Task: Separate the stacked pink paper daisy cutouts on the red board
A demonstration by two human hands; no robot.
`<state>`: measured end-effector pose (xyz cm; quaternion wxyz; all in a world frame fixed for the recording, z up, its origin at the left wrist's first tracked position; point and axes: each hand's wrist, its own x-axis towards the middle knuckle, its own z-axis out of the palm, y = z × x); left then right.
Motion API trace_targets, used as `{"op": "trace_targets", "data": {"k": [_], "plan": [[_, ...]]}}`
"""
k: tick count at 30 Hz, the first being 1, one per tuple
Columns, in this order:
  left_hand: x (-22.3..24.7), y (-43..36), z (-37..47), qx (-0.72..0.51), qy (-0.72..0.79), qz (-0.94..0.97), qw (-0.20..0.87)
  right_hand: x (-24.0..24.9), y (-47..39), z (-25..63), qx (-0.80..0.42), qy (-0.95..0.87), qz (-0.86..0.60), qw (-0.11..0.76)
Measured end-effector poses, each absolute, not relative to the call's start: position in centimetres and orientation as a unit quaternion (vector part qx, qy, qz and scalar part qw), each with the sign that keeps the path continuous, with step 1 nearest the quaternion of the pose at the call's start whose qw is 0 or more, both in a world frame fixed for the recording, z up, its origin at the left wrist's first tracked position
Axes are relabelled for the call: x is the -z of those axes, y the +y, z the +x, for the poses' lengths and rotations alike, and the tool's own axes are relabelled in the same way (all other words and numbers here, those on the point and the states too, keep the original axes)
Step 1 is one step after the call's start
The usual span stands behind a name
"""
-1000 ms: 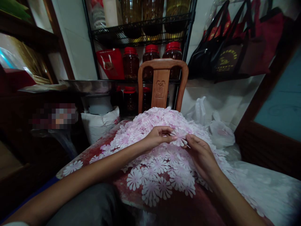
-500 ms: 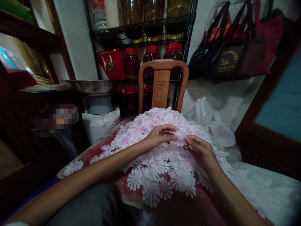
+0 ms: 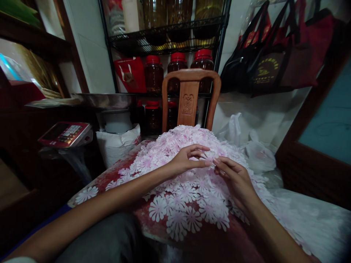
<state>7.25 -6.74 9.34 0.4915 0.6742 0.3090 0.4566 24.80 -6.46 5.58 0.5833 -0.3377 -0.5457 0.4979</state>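
Observation:
A large heap of white flower cutouts with pink centres (image 3: 189,193) covers much of the red table (image 3: 109,179). Above the middle of the heap, my left hand (image 3: 189,159) has its thumb and fingers around the left side of a white-pink flower (image 3: 210,156). My right hand (image 3: 233,173) pinches the same flower at its right edge with thumb and forefinger. Where the petals end against the heap behind is hard to tell. One flower cutout (image 3: 86,195) lies apart near the table's left edge.
A wooden chair (image 3: 188,98) stands behind the heap, before a rack (image 3: 164,33) of red-lidded jars. At left are a scale (image 3: 64,134) and a white sack (image 3: 117,144). Plastic bags (image 3: 259,155) lie at right, under hanging bags (image 3: 265,69). My knee is at lower left.
The fingers of my left hand have shifted slightly right and spread a little wider. My right fingertips have moved slightly left on the flower.

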Motion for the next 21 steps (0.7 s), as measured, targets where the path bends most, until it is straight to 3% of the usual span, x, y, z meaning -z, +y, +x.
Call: {"op": "trace_targets", "data": {"k": [7, 21], "plan": [[-9.21, -6.6, 7.17, -0.465, 0.311, 0.702, 0.441, -5.38, -6.41, 24.67, -0.501, -0.547, -0.33, 0.583], [-9.44, -6.61, 7.16, -0.47, 0.298, 0.687, 0.466, -5.74, -6.77, 24.3, -0.486, -0.596, -0.316, 0.555]]}}
